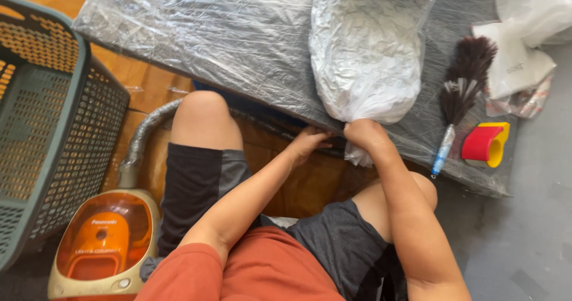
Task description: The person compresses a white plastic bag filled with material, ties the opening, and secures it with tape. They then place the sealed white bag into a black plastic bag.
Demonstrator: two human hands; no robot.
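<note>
Fingers of the right hand [364, 134] are clamped on the gathered neck of the white plastic bag [366, 56], pinning it on the plastic-wrapped table [238, 39], while the left hand [307, 143] curls loosely closed at the table's edge alongside, steadying.

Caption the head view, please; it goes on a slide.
Seated person's right hand grips a clear plastic bag's neck on a plastic-wrapped board; left hand at its edge.

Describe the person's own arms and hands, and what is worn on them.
Both arms are bare from shoulder to fingertips. The left hand and right hand wear no gloves, rings or watch that show. A short rust-orange sleeve covers the left shoulder only.
</note>
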